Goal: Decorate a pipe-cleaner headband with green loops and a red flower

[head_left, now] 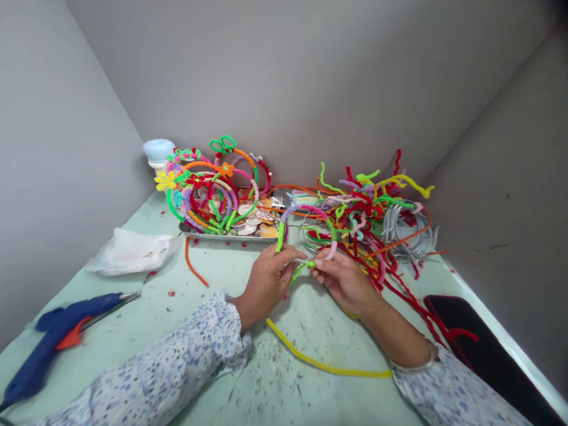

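A headband (pixel 308 209) wrapped in purple, pink and green pipe cleaner stands in an arch between my hands. My left hand (pixel 268 278) has its fingers closed around the green left end of it. At the pink right end, my right hand (pixel 346 278) pinches a light green pipe cleaner (pixel 298 273), whose loose part slants down to the left between the hands. Both hands' fingertips nearly meet at the centre. On the table below them lies a curved yellow pipe cleaner (pixel 326 366).
Finished headbands (pixel 217 191) stand on a metal tray (pixel 233 236) at the back left. A blue glue gun (pixel 58 336) and a white plastic packet (pixel 132 251) lie left. Tangled pipe cleaners (pixel 359 203), coiled grey wire (pixel 404 230) and a dark phone (pixel 488 355) lie right.
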Tool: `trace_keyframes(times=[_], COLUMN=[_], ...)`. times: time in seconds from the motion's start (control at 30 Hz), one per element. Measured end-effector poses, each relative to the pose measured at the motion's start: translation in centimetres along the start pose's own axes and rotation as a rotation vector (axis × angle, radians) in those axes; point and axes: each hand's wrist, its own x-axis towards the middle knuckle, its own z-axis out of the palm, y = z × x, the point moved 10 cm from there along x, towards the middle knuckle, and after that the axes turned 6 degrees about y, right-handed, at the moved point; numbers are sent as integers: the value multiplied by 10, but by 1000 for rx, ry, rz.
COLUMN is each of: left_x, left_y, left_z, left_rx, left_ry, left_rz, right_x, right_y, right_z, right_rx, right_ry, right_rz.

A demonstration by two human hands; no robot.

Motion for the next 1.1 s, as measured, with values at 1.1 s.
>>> trace_keyframes(times=[1.1], left_x=[-1], left_y=[2], left_z=[-2], left_rx=[14], left_ry=[-7], left_rz=[-21], right_x=[-2], right_y=[-1], right_z=[5], right_rx=[-55], right_ry=[-11], right_rz=[4])
